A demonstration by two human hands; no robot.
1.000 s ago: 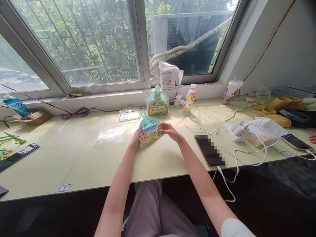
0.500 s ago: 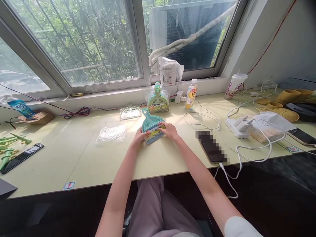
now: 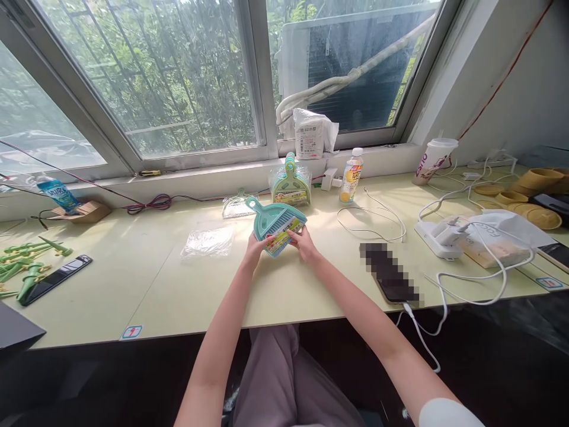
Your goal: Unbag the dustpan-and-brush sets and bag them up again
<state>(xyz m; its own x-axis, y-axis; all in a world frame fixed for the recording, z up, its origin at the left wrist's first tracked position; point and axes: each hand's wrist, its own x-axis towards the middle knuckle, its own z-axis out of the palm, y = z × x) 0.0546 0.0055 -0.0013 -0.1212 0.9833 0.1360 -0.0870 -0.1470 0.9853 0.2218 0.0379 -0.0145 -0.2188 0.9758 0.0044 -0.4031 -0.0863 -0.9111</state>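
A small teal dustpan-and-brush set with a colourful paper label is lifted just above the pale yellow desk, handle pointing up and left. My left hand grips its lower left edge. My right hand pinches its lower right edge at the label. Both hands are closed on it. A crumpled clear plastic wrapper lies on the desk to the left. A second, light green set in its wrapper stands behind, near the window sill.
Another clear wrapper lies by the sill. A drink bottle, white cables, a phone, a charger block and yellow dishes sit to the right. Green plastic pieces and a dark bar are at the left.
Both hands have raised the teal set off the desk and tilted it, so the handle now points up and left. The view has shifted slightly.
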